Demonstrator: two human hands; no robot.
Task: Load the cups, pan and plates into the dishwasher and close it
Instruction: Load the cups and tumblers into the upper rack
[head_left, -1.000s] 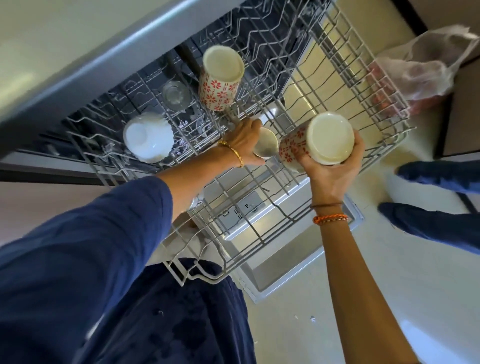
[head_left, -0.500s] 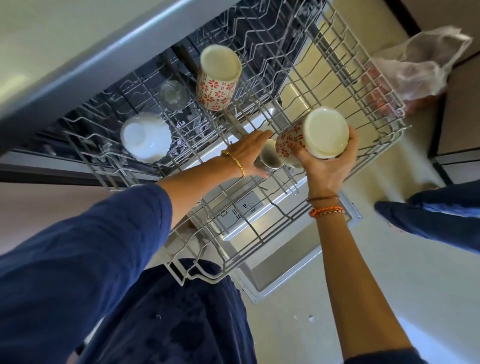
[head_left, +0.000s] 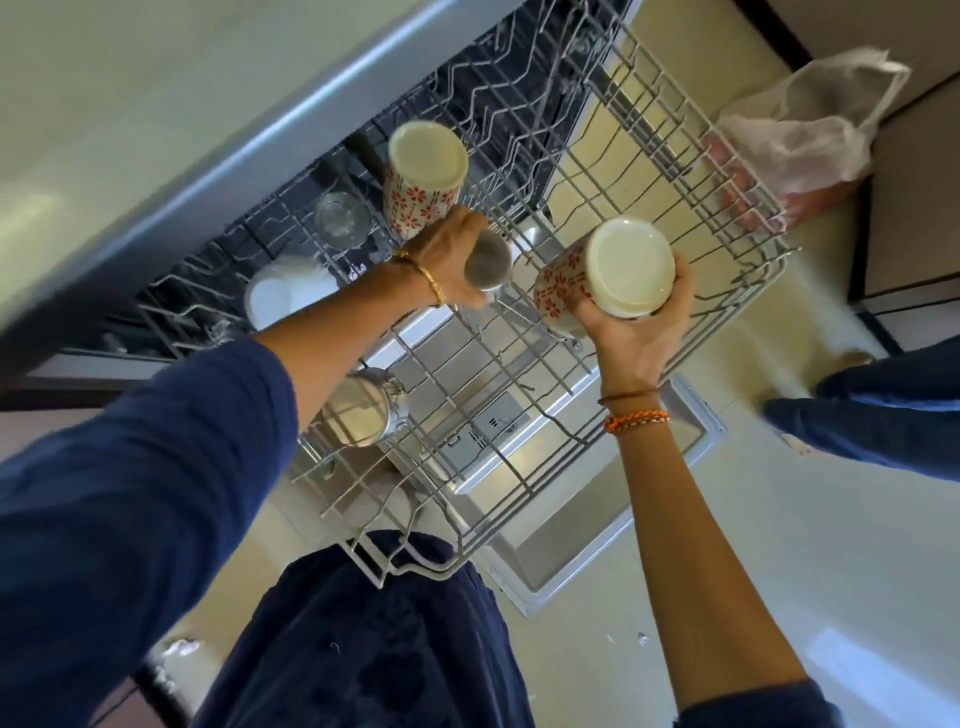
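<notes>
The dishwasher's upper wire rack (head_left: 675, 171) is pulled out over the open door (head_left: 597, 545). My right hand (head_left: 631, 332) grips a cream cup with red flowers (head_left: 608, 275), bottom up, just above the rack's middle. My left hand (head_left: 452, 260) holds a small steel cup (head_left: 488, 260) upside down beside it. A second flowered cup (head_left: 423, 182) stands inverted at the rack's back. A clear glass (head_left: 340, 218) and a white bowl (head_left: 283, 299) sit to its left. A steel pot (head_left: 356, 413) shows below my left forearm.
The counter edge (head_left: 208, 171) overhangs the dishwasher at the upper left. A plastic bag (head_left: 810, 130) lies on the floor at the upper right by a cabinet. Another person's legs (head_left: 878, 415) stand at the right, close to the door's corner.
My left hand has turned and lifted the steel cup slightly toward the back flowered cup. My right hand with the flowered cup has tilted a little lower toward the rack. The view shifted.
</notes>
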